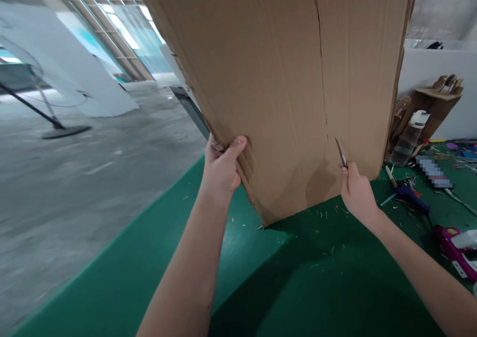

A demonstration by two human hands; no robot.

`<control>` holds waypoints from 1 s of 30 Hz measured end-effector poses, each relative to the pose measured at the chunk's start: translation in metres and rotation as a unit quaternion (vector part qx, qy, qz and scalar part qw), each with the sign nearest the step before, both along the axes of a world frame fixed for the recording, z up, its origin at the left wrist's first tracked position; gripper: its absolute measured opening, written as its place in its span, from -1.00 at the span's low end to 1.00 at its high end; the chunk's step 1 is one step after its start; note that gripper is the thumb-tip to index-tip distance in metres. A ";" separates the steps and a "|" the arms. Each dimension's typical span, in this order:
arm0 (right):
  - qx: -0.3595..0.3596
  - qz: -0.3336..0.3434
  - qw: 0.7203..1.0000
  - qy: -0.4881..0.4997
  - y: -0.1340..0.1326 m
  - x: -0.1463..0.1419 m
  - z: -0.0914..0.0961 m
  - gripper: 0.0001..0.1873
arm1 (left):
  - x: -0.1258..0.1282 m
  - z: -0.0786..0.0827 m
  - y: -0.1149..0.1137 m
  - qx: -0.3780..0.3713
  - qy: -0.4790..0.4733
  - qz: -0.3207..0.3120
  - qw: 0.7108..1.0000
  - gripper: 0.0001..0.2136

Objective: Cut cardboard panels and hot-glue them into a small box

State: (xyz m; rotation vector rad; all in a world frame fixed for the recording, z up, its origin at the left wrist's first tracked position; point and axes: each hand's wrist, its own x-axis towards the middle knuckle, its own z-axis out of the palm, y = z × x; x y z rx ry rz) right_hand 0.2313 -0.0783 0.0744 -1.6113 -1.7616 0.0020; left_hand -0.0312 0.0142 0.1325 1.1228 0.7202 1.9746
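A large brown cardboard sheet (pixel 276 78) stands upright on the green table (pixel 298 287), its lower corner resting on the surface. My left hand (pixel 221 168) is closed around the sheet's left edge, thumb on the front. My right hand (pixel 356 190) is closed on a small knife (pixel 341 153) whose blade points up at the cardboard, just below a long vertical cut running down the sheet.
At the right of the table lie a blue glue gun (pixel 412 198), a purple and white tool (pixel 460 250), a clear bottle (pixel 410 138) and cardboard pieces (pixel 436 103). Small scraps litter the green surface. Left of the table edge is grey floor with a stand's black base (pixel 65 130).
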 end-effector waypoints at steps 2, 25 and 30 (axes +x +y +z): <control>0.002 -0.007 1.000 -0.009 0.006 -0.003 0.019 -0.58 | -0.001 -0.001 0.000 -0.003 0.011 0.003 1.000 -0.56; 0.248 -0.074 0.956 0.139 0.047 0.086 0.029 -0.65 | -0.004 0.009 -0.005 -0.043 -0.037 -0.014 0.998 -0.58; 0.200 -0.116 0.955 0.187 0.057 0.121 0.033 -0.44 | -0.010 0.012 -0.003 -0.069 -0.021 -0.032 0.997 -0.48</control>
